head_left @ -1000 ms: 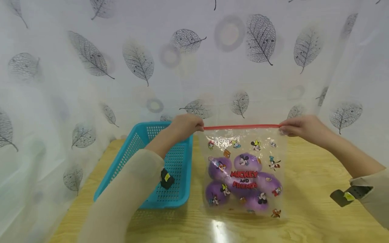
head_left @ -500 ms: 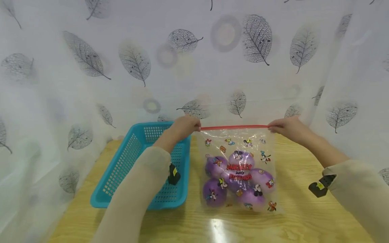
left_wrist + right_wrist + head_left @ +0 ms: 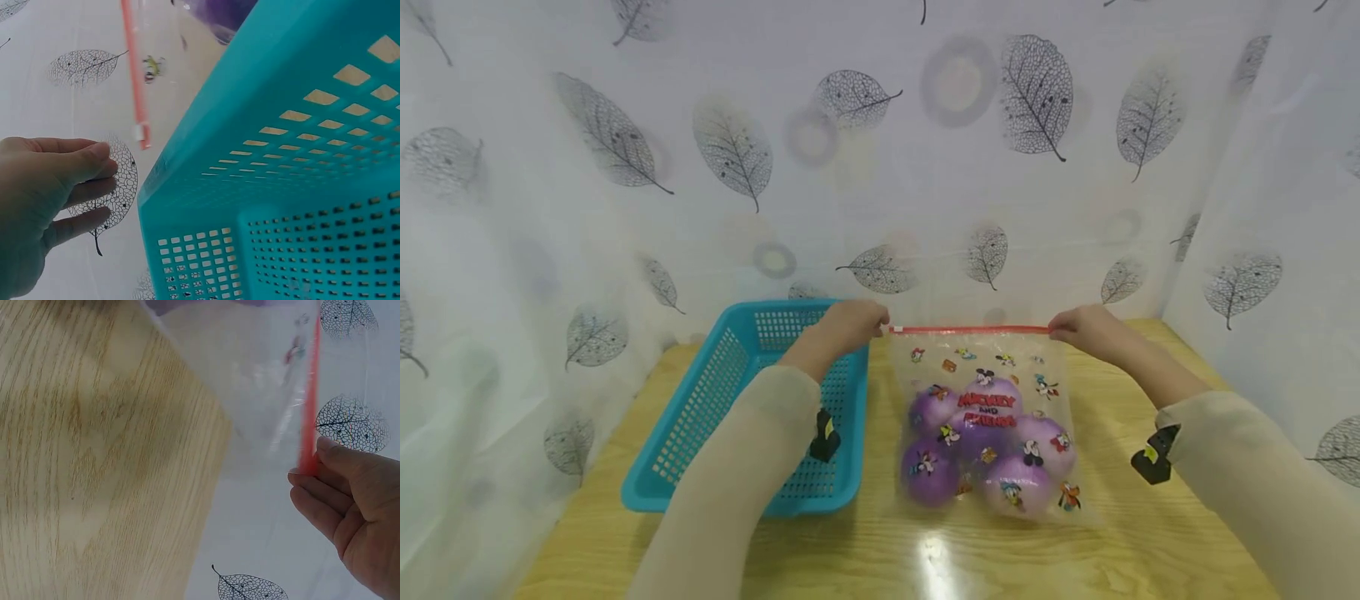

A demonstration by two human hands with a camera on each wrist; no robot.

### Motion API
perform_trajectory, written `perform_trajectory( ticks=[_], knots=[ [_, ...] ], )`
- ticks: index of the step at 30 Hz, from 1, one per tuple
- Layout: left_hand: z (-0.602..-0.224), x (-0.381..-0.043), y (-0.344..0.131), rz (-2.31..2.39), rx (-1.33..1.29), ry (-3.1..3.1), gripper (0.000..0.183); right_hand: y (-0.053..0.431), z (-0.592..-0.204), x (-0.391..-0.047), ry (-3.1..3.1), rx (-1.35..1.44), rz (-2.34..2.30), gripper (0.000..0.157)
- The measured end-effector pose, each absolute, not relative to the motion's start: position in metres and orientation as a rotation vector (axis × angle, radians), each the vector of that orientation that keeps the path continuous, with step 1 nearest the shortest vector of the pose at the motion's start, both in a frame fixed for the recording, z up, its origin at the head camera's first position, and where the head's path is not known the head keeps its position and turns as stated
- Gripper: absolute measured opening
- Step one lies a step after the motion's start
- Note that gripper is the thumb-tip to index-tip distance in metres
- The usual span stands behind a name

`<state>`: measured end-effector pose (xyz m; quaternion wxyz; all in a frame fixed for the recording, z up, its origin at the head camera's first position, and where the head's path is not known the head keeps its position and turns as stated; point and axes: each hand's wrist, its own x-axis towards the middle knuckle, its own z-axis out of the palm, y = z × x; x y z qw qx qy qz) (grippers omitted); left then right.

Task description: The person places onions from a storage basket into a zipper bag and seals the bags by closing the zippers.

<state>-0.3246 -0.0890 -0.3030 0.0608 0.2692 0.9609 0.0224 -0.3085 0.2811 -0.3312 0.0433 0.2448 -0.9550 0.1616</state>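
Note:
A clear zip bag (image 3: pixel 940 354) printed with cartoon characters stands on the table, holding several purple balloon-like balls (image 3: pixel 930 472). Its red zip strip (image 3: pixel 970 330) runs along the top, with a small white slider (image 3: pixel 139 132) at the left end. My right hand (image 3: pixel 369 506) pinches the right end of that strip between thumb and fingers. Just off the left end, my left hand (image 3: pixel 850 327) holds nothing; the left wrist view shows a gap between its loosely bent fingers (image 3: pixel 87 219) and the slider.
A turquoise perforated basket (image 3: pixel 700 417) stands left of the bag, under my left forearm. Behind the wooden table (image 3: pixel 880 558) hangs a white curtain (image 3: pixel 887 192) with leaf prints, which also runs along the left and right sides.
My left hand has let go of the zip strip's left end. The right hand has moved left and slightly down with the right end, and the bag's top has sunk a little.

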Motion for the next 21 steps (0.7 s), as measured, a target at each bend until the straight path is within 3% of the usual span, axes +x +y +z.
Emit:
perform_trajectory(
  ticks=[8,21],
  knots=[
    [-0.305,-0.321,-0.097,0.017,0.715,2.836,0.047,0.273,-0.332,-0.3,-3.037,0.818,0.423,0.047],
    [-0.308,-0.312,-0.108,0.1,0.757,2.773,0.06,0.265,-0.32,-0.288,-3.073,0.8,0.384,0.059]
  ],
)
